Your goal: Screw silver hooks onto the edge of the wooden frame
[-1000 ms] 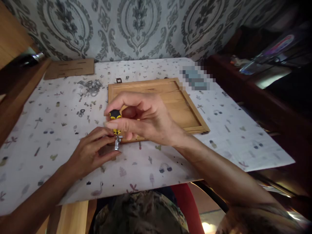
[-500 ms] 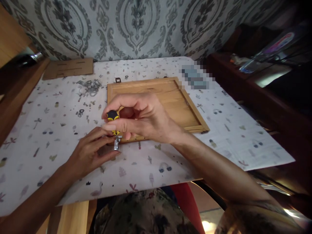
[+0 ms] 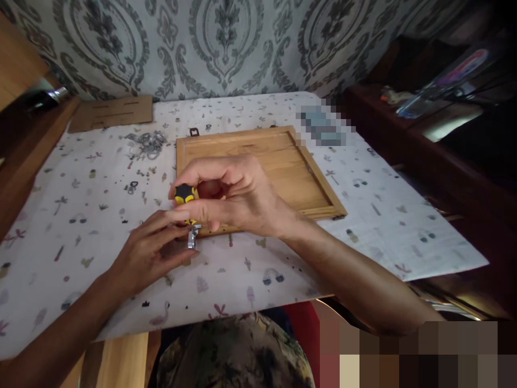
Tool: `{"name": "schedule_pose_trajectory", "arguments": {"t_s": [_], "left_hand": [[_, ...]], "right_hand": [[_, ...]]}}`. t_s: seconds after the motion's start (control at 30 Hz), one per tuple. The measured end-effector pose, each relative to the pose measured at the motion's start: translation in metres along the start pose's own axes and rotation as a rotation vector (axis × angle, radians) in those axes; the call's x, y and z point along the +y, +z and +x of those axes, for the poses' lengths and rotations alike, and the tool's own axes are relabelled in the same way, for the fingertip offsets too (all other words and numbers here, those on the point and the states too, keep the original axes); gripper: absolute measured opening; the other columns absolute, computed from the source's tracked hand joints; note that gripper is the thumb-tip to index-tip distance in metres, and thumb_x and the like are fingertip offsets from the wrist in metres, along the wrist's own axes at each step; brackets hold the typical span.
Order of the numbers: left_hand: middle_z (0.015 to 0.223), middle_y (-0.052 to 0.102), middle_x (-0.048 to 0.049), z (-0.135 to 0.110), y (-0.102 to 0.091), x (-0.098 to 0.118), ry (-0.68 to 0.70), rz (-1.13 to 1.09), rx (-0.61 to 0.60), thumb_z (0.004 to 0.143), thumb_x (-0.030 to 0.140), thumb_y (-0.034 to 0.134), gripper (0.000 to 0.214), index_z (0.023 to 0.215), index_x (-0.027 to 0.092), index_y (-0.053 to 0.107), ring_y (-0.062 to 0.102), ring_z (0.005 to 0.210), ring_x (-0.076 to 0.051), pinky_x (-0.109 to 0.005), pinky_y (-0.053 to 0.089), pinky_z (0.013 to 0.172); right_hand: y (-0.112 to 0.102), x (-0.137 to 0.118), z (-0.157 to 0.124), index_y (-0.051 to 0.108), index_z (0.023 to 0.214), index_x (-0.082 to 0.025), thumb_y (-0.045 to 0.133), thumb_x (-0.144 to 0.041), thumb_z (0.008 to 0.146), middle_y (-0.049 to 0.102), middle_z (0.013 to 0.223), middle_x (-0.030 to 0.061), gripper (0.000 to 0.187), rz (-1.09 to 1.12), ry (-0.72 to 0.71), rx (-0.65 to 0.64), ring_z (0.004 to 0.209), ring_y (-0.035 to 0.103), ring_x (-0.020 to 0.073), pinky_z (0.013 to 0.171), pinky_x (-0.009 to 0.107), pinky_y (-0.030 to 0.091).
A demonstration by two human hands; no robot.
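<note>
My right hand (image 3: 238, 199) grips the black-and-yellow handle of a short screwdriver (image 3: 184, 194) between thumb and fingers. The screwdriver stands upright over a small shiny metal hinge (image 3: 193, 238) at the near left corner of a wooden frame panel (image 3: 278, 167). Below and to the left, my left hand (image 3: 155, 245) has its thumb against the hinge's lower end and its fingers by the screwdriver's lower part. The driver's tip and any screw under it are too small to make out. The panel lies flat on the patterned tablecloth (image 3: 226, 275).
A pile of metal hardware (image 3: 149, 144) lies left of the panel, with small loose screws (image 3: 146, 171) in front of it. Cardboard (image 3: 113, 113) lies at the back left. A blurred-out object (image 3: 323, 126) is at the back right. A plastic bottle (image 3: 444, 83) rests on the dark furniture.
The view has shifted very slightly. Both hands keep the same places, and the screwdriver handle appears turned a little between my right fingers.
</note>
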State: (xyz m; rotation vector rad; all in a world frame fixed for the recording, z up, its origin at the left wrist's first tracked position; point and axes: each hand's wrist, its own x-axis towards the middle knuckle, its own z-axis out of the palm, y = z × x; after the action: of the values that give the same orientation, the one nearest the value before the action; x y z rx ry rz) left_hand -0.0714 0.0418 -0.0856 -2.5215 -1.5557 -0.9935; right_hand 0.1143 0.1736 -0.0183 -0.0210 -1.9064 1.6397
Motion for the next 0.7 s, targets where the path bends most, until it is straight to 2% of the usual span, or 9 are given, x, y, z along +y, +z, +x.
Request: {"name": "schedule_pose_trajectory", "arguments": {"t_s": [0.07,0.13,0.27,0.37,0.47,0.57,0.7], "left_hand": [[0.111,0.068,-0.0063,-0.001,0.001,-0.001,-0.007,0.014,0.014,0.097,0.040,0.066,0.022,0.111,0.023,0.066,0.069,0.102,-0.021,-0.036,0.063,0.087],[0.111,0.069,-0.0059,-0.002,0.001,-0.002,-0.017,0.012,0.021,0.095,0.039,0.068,0.022,0.111,0.024,0.067,0.069,0.102,-0.022,-0.036,0.063,0.088],[0.110,0.070,-0.0039,-0.001,0.000,-0.001,-0.030,-0.030,0.011,0.094,0.037,0.070,0.023,0.114,0.027,0.067,0.069,0.100,-0.021,-0.036,0.063,0.085],[0.107,0.071,-0.0029,0.000,-0.001,0.000,-0.052,-0.062,-0.003,0.094,0.037,0.070,0.022,0.115,0.029,0.067,0.070,0.099,-0.022,-0.038,0.063,0.085],[0.113,0.071,-0.0043,0.000,0.000,-0.001,-0.023,-0.038,0.012,0.095,0.038,0.068,0.021,0.113,0.028,0.067,0.070,0.102,-0.022,-0.040,0.063,0.088],[0.112,0.070,-0.0052,-0.002,0.002,-0.002,-0.015,-0.012,0.023,0.096,0.042,0.066,0.021,0.110,0.027,0.067,0.071,0.102,-0.022,-0.039,0.064,0.088],[0.111,0.070,-0.0049,-0.001,0.002,-0.002,-0.036,-0.018,0.011,0.095,0.042,0.067,0.021,0.112,0.027,0.067,0.070,0.103,-0.024,-0.041,0.065,0.087]], "right_hand": [[0.005,0.000,0.000,0.063,0.075,-0.023,0.078,-0.042,0.083,0.061,0.063,-0.0078,0.026,-0.048,-0.017,0.061,0.051,0.052,0.0045,0.043,0.015,0.044],[0.006,-0.002,0.001,0.062,0.075,-0.023,0.079,-0.044,0.083,0.061,0.065,-0.0072,0.028,-0.076,0.011,0.058,0.054,0.053,0.0050,0.042,0.015,0.043],[-0.002,-0.007,0.000,0.066,0.092,-0.025,0.075,-0.037,0.087,0.069,0.082,-0.0059,0.016,-0.024,0.066,-0.056,0.064,0.061,0.0064,0.054,0.017,0.053],[-0.005,-0.005,-0.001,0.068,0.096,-0.027,0.072,-0.041,0.089,0.069,0.081,-0.0068,0.017,0.024,0.083,-0.126,0.060,0.062,0.0064,0.057,0.019,0.057],[0.000,0.002,0.000,0.066,0.086,-0.025,0.073,-0.053,0.085,0.065,0.071,-0.0062,0.029,0.008,0.065,-0.043,0.054,0.058,0.0069,0.050,0.018,0.055],[0.006,0.008,0.001,0.059,0.073,-0.024,0.074,-0.062,0.080,0.058,0.061,-0.0063,0.041,-0.095,0.007,0.069,0.052,0.053,0.0070,0.041,0.016,0.045],[0.006,0.007,0.001,0.056,0.072,-0.025,0.074,-0.060,0.081,0.058,0.061,-0.0064,0.040,-0.139,-0.019,0.076,0.053,0.052,0.0073,0.041,0.017,0.043]]}}
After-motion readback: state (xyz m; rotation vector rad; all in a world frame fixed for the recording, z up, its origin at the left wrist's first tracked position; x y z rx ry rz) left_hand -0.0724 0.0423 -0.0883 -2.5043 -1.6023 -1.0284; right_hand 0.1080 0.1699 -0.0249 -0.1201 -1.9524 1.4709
